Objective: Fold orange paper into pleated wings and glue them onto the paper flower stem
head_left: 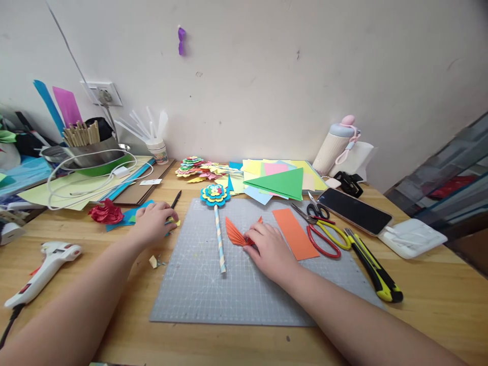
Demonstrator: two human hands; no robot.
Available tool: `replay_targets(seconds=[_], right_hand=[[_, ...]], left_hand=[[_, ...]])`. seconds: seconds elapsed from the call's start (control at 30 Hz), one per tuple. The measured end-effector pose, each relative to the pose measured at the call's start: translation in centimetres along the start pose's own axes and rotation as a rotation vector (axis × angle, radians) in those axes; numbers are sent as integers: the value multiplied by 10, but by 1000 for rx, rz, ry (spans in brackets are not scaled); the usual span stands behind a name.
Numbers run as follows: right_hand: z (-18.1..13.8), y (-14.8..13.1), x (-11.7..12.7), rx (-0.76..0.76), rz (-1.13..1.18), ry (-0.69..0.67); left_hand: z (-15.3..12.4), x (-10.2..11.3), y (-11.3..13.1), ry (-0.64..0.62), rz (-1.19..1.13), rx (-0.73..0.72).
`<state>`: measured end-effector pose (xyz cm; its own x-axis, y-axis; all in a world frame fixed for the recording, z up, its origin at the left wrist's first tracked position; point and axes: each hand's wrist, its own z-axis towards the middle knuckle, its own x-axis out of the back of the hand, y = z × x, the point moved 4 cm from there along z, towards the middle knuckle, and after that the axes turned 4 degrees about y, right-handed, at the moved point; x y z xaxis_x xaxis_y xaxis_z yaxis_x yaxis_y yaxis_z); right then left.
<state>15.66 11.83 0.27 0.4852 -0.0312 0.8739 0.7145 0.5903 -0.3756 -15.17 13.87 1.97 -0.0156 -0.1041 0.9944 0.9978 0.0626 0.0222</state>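
Note:
My right hand (269,249) pinches the middle of an orange pleated paper bow (234,234) on the grey cutting mat (190,300). One pleated wing fans out to the left; the other is mostly hidden behind my fingers. Off the mat's left edge, my left hand (152,223) has its fingers curled around small yellow and blue paper scraps (174,222). Blue paper (124,218) lies partly under that hand. Between my hands rests a striped paper stick (218,239) topped by a layered blue and yellow paper flower (214,195). An orange paper strip (295,234) lies right of the bow.
Scissors with red and yellow handles (324,239), a utility knife (373,267) and a phone (354,209) lie at right. At left are a glue gun (46,269), crumpled red paper (105,212) and a black pen (176,199). Coloured sheets (280,184) lie along the wall.

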Motion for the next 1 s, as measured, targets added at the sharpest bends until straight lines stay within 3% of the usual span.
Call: replay_targets(seconds=[0.2,0.5,0.63,0.73,0.83,0.93,1.0], right_hand=[[1,2,1,-29,78,25],[4,19,13,-216,319,353],[4,22,15,-240,400,410],[3,17,18,-200,493,428],[-2,4,13,-172,698,281],[-9,-17,3,-62,832,-3],[-14,-30,2,69,801,-95]], left_hand=[[11,-5,1,-101,1,-33],[14,-2,6,-137,2,-20],[14,0,9,-162,-39,-17],[3,13,24,-121,-80,5],[-24,32,64,-58,-186,-25],[-60,42,116,-125,-545,-139],[-81,42,143,-165,-645,-182]])
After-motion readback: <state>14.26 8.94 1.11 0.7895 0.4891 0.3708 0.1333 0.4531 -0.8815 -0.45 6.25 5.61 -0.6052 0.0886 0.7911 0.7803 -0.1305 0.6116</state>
